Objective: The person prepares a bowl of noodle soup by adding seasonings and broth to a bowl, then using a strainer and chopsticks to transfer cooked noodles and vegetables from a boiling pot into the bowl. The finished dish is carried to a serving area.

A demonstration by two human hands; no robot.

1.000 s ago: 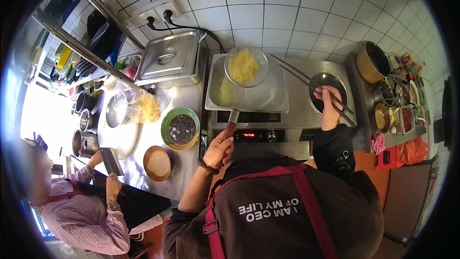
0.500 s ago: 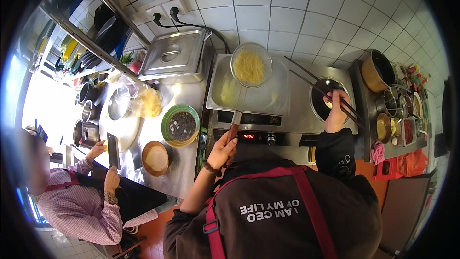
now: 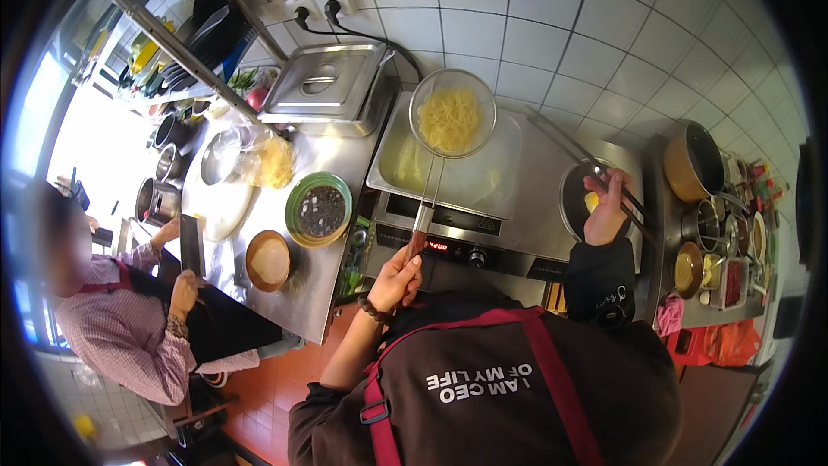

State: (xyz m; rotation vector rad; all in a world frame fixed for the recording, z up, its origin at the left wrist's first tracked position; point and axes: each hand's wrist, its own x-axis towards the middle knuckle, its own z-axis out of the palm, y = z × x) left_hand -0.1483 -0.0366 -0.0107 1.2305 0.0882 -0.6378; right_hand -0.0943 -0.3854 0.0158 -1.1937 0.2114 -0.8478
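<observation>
My left hand (image 3: 397, 280) is closed round the wooden handle of a wire mesh strainer (image 3: 420, 231). Pale yellow noodles (image 3: 450, 119) lie in its basket, lifted above a rectangular steel pan (image 3: 511, 140) of cloudy liquid. On the right, my right hand (image 3: 608, 207) grips long dark chopsticks (image 3: 567, 145), their tips pointing up toward the tiled wall. Below that hand is a round dark-bottomed pan (image 3: 573, 194), partly hidden by my hand, with something yellow (image 3: 592, 201) showing beside my fingers. I cannot tell whether the yellow piece is inside the pan.
At left a co-worker (image 3: 129, 319) holds a broad cleaver (image 3: 191, 244). Nearby are a green bowl (image 3: 347, 207) of dark sauce, a wooden bowl (image 3: 257, 280) and a lidded steel box (image 3: 319, 91). A copper-coloured pot (image 3: 681, 164) and small ingredient bowls line the right counter.
The whole view has shifted slightly. The strainer basket appears tilted more toward me, its noodles showing more fully. The chopsticks have swung a little in my right hand. Both grips stay the same.
</observation>
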